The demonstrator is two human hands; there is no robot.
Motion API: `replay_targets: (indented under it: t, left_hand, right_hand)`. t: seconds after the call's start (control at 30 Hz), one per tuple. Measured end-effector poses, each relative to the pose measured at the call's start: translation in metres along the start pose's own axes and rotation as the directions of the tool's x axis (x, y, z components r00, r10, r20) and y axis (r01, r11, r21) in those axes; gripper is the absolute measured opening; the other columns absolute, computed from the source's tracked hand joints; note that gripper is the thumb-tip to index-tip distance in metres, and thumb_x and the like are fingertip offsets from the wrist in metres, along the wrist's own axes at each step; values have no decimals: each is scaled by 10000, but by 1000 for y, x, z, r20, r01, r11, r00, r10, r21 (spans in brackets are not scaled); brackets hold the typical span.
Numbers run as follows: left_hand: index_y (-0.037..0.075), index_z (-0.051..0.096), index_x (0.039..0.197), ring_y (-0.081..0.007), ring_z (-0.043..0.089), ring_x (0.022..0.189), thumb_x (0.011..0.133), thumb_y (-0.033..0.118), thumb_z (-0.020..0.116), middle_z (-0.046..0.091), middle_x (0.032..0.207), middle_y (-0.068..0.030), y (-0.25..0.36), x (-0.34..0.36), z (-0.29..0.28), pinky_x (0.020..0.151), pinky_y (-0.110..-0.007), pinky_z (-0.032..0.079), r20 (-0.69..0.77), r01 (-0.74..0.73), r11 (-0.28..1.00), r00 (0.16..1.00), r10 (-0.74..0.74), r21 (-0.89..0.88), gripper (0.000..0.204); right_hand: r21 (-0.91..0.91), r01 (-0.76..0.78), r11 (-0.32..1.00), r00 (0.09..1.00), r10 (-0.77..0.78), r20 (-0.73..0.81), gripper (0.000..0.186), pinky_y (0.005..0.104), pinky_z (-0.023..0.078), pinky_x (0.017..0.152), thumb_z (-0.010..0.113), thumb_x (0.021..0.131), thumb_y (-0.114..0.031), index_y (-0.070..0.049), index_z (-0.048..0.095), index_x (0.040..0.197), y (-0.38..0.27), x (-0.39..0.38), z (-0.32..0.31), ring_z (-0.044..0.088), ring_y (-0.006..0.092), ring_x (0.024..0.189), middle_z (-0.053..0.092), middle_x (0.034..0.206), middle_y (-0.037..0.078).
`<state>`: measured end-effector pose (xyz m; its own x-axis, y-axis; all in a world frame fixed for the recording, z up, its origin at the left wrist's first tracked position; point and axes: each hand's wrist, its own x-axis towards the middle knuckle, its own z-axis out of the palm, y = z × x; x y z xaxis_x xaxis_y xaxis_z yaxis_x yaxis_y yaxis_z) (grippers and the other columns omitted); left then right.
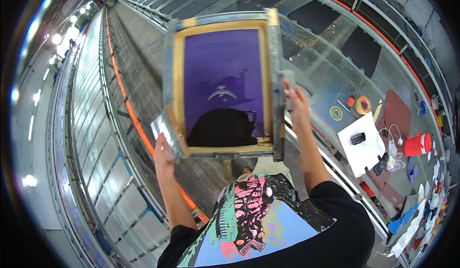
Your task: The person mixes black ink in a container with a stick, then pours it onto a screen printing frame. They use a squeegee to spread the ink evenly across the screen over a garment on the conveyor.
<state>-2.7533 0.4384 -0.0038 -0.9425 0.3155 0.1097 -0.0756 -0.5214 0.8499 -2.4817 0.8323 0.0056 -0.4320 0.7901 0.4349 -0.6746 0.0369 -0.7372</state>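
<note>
A screen-printing frame [179,76] is held up in front of me, with yellowish tape around its purple mesh [223,62]. A small pale arched design shows in the mesh, and a dark, round-topped patch covers its lower part. My left hand [164,153] is closed at the frame's lower left corner, on a shiny silver flat piece [161,124] that lies against the frame; its exact kind is unclear. On the right side, my right hand [298,106] is closed around a pale, translucent grip [289,83] at the frame's edge. The fingers behind it are partly hidden.
To the right runs a long printing table with dark panels [362,50]. On it are a tape roll [362,105], a white sheet [357,146] with a small black device [358,138], and a red jug [417,145]. An orange-edged rail [125,105] runs along the left of the aisle.
</note>
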Motion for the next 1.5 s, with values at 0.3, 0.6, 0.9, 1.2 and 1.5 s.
replay_targets:
  t: [0.3, 0.6, 0.9, 1.2, 1.5]
  left_hand:
    - [23, 688, 1255, -143, 657, 1052, 1029, 423, 686, 701, 1149, -24, -78, 60, 189, 935, -331, 511, 497, 213, 959, 822, -279, 187, 459]
    - [9, 655, 1340, -131, 695, 1102, 1060, 410, 631, 730, 1249, -31, -141, 133, 289, 985, -299, 531, 591, 310, 827, 585, -555, 470, 490]
    - [42, 680, 1318, -149, 715, 1058, 1049, 456, 640, 754, 1218, -50, -172, 154, 285, 950, -302, 536, 599, 306, 805, 545, -586, 509, 496]
    - [-27, 667, 1302, -158, 693, 1068, 1045, 457, 652, 742, 1180, -84, -149, 92, 240, 962, -322, 513, 543, 66, 847, 740, -396, 528, 548]
    - [192, 205, 1680, -230, 645, 1147, 972, 161, 740, 624, 1367, -169, -118, 72, 285, 948, -366, 533, 797, -344, 810, 559, -230, 475, 888]
  right_hand:
    - [-228, 7, 974, 906, -103, -410, 362, 204, 398, 625, 677, 1024, -193, -57, 604, 1351, -61, -13, -141, 512, 54, 740, 586, 869, -37]
    - [-429, -8, 903, 572, -347, -743, 200, 222, 394, 557, 664, 1047, -210, -28, 680, 1129, 12, 28, -245, 519, 57, 649, 601, 779, -5]
    - [-524, 58, 850, 516, -475, -713, 229, 257, 448, 623, 656, 1046, -211, -2, 693, 1132, 39, 34, -252, 566, 82, 707, 657, 835, 19]
    - [-594, 51, 803, 542, -522, -659, 256, 268, 442, 614, 663, 1038, -228, -5, 702, 1158, 47, 32, -257, 550, 85, 682, 645, 782, 6]
    - [-710, -209, 672, 539, -526, -657, 346, 421, 537, 779, 641, 1030, -344, -61, 712, 1216, 54, 39, -263, 695, 266, 800, 741, 884, 152]
